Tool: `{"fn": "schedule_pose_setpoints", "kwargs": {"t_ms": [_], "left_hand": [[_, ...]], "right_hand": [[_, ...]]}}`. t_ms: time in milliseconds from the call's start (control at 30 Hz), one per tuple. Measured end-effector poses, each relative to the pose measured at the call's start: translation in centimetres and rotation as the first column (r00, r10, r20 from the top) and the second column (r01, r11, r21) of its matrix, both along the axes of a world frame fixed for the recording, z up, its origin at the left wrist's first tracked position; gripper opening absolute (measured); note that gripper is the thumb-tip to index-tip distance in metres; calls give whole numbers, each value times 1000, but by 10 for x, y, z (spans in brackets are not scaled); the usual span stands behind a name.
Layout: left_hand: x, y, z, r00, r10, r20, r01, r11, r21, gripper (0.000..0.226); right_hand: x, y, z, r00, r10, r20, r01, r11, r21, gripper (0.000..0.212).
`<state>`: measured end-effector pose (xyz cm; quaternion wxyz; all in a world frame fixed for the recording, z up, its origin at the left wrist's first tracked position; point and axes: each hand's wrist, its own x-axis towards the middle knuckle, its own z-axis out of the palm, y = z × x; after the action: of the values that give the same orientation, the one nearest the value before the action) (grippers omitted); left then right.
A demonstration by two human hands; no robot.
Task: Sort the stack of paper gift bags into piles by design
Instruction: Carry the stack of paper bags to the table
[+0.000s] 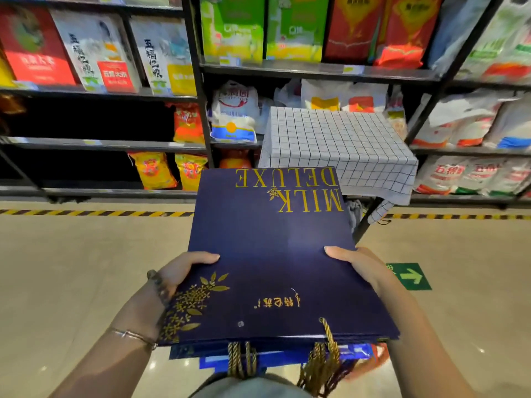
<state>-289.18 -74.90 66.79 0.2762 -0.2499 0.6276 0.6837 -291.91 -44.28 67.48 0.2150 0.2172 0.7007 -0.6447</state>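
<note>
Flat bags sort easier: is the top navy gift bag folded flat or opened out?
Folded flat: the navy gift bag lies as one thin sheet atop the stack.

Stack (287, 338): flat-folded paper bags, held roughly level, left hand (178, 271) and right hand (359, 265) gripping its side edges.
Top bag (267, 248): navy, face up, gold "MILK DELUXE" at the far end, gold leaves near the left corner.
Lower bags (275, 359): brighter blue and orange-red edges jutting out nearside.
Cord handles (242, 360): gold, dangling nearside.

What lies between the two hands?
In the head view, the stack of gift bags fills it, gripped by the left hand and right hand at its sides.
</note>
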Motion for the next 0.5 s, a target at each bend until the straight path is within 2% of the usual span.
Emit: {"fn": "schedule_pose_setpoints", "kwargs": {"t_ms": [67, 200, 267, 367, 467, 500], "left_hand": [[-52, -8, -1, 1000, -16, 2, 16, 1000, 6, 29], [-142, -20, 3, 1000, -15, 8, 14, 999, 31, 11], [-181, -25, 3, 1000, -9, 13, 8, 999, 42, 20], [-231, -29, 10, 1000, -6, -8, 7, 999, 37, 10], [-274, -32, 9, 1000, 4, 5, -5, 1000, 24, 34], [-287, -31, 10, 1000, 16, 10, -17, 999, 31, 35]], "right_hand": [[-45, -8, -2, 1000, -15, 12, 15, 1000, 4, 11], [-126, -20, 6, 999, -33, 26, 33, 999, 27, 14], [-159, -24, 12, 999, -40, 32, 38, 998, 39, 13], [-206, -29, 17, 999, -34, 35, 33, 998, 52, 15], [-251, -32, 17, 999, -35, 22, 33, 996, 82, 22], [-265, -32, 17, 999, -26, 24, 24, 995, 92, 24]]}}
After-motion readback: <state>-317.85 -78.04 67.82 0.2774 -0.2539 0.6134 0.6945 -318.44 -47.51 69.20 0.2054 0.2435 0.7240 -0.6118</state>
